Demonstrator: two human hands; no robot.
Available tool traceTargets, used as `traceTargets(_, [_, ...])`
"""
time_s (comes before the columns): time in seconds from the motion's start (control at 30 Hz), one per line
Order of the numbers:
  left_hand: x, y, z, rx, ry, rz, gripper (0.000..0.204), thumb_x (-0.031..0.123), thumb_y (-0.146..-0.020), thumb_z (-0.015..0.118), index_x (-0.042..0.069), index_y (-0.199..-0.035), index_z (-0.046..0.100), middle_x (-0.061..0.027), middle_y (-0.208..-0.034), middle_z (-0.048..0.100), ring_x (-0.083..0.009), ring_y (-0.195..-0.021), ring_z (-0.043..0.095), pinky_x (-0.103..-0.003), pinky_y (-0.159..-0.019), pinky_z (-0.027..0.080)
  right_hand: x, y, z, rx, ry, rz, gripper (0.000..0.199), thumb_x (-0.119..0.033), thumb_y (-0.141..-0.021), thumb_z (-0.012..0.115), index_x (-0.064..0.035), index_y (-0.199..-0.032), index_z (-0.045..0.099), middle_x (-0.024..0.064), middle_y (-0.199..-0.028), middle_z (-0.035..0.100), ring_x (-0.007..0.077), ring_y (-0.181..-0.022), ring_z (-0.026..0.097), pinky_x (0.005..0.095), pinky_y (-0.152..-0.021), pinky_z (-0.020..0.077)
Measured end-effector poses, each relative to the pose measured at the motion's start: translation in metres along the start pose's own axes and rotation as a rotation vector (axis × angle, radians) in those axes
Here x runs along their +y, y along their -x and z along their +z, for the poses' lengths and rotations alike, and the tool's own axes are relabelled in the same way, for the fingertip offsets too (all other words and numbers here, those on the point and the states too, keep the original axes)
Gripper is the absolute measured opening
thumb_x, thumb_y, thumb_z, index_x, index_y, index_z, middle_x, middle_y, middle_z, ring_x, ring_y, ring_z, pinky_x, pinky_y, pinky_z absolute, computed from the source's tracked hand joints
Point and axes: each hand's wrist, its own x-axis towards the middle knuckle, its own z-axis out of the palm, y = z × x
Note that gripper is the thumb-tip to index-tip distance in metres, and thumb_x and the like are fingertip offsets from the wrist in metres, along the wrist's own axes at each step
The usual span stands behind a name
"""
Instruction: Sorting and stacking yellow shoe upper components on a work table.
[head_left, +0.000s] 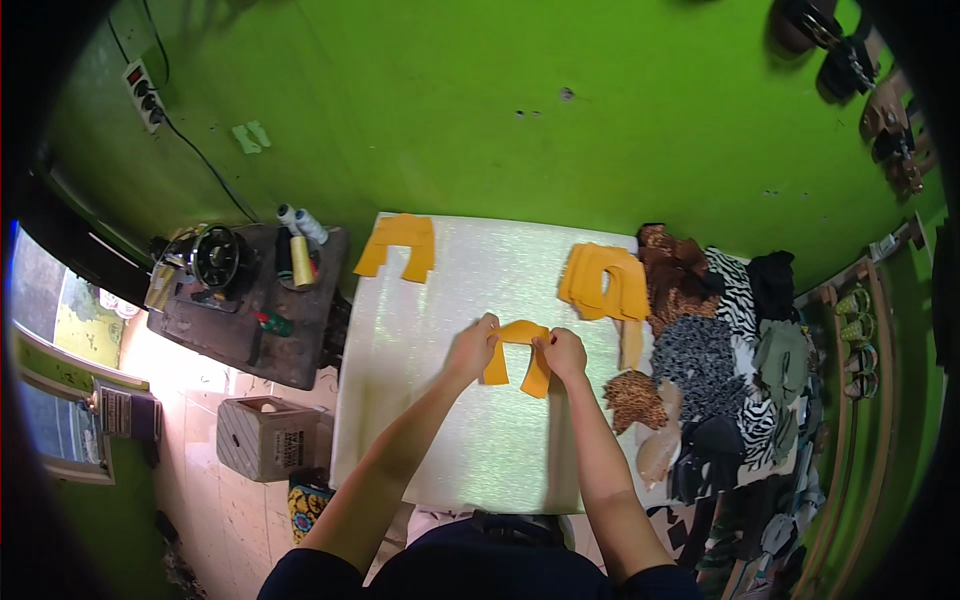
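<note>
- Head view, centre of the frame: the left hand (473,345) and the right hand (563,354) each pinch one upper corner of an orange U-shaped cut piece (520,357); both grips are narrow, closed on that piece.
- The piece lies on the pale bench (450,420), its 2 legs pointing toward the lower edge.
- Upper middle: a small stack of orange cut pieces (399,243) lies at the far edge of the bench.
- Right of centre: a second, thicker stack of orange pieces (604,281) sits near the bench's right edge.
- Right side: a heap of patterned fabric scraps (735,340), zebra and leopard prints among them.
- Left side: a black sewing machine (214,257) on a dark table, thread spools (301,222) beside it.
</note>
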Motion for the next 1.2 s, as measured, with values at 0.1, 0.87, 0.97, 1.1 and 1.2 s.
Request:
traceTargets(0.1, [-0.037, -0.006, -0.049, 0.140, -0.010, -0.078, 0.023, 0.014, -0.081, 0.056, 0.010, -0.103, 0.049, -0.0187, -0.092, 0.057, -0.0364, -0.080, 0.057, -0.042, -0.068, 0.046, -0.052, -0.012, 0.029, -0.048, -0.125, 0.018, 0.035, -0.036, -0.074, 0.064, -0.0021, -0.070, 0.057, 0.0141, -0.073, 0.060, 0.0300, -0.069, 0.057, 0.0384, -0.061, 0.0443])
traceTargets(0.87, [-0.171, -0.122, -0.192, 0.323, -0.010, -0.052, 0.022, 0.006, -0.076, 0.061, 0.000, -0.096, 0.055, -0.0172, -0.083, 0.062, -0.0278, -0.075, 0.062, -0.033, -0.067, 0.049, -0.224, -0.119, 0.143, 0.220, -0.354, 0.029, 0.026, -0.016, -0.077, 0.059, -0.0065, -0.101, 0.055, 0.0149, -0.082, 0.063, 0.0306, -0.077, 0.061, 0.0376, -0.069, 0.0476])
traceTargets(0.97, [-0.179, -0.124, -0.191, 0.338, -0.040, -0.055, 0.021, 0.007, -0.076, 0.061, 0.000, -0.095, 0.055, -0.0171, -0.082, 0.062, -0.0295, -0.075, 0.061, -0.034, -0.067, 0.049, -0.230, -0.118, 0.145, 0.240, -0.334, 0.019, 0.023, -0.016, -0.077, 0.058, -0.0062, -0.098, 0.055, 0.0147, -0.082, 0.062, 0.0312, -0.077, 0.060, 0.0381, -0.069, 0.0474])
traceTargets(1.1, [-0.173, -0.125, -0.190, 0.302, -0.111, -0.056, 0.027, 0.006, -0.074, 0.062, 0.002, -0.099, 0.053, -0.0169, -0.095, 0.058, -0.0299, -0.086, 0.058, -0.036, -0.072, 0.047, -0.224, -0.119, 0.150, 0.244, -0.163, -0.080, 0.021, -0.015, -0.077, 0.056, -0.0076, -0.096, 0.054, 0.0139, -0.093, 0.058, 0.0308, -0.086, 0.055, 0.0394, -0.070, 0.0467])
traceTargets(1.2, [-0.156, -0.116, -0.194, 0.331, -0.336, 0.009, 0.033, 0.006, -0.073, 0.062, 0.003, -0.104, 0.051, -0.0145, -0.109, 0.050, -0.0287, -0.100, 0.050, -0.038, -0.082, 0.042, -0.232, -0.110, 0.150, 0.367, 0.004, -0.120, 0.018, -0.013, -0.077, 0.055, -0.0067, -0.094, 0.055, 0.0125, -0.099, 0.053, 0.0289, -0.094, 0.050, 0.0389, -0.075, 0.0447])
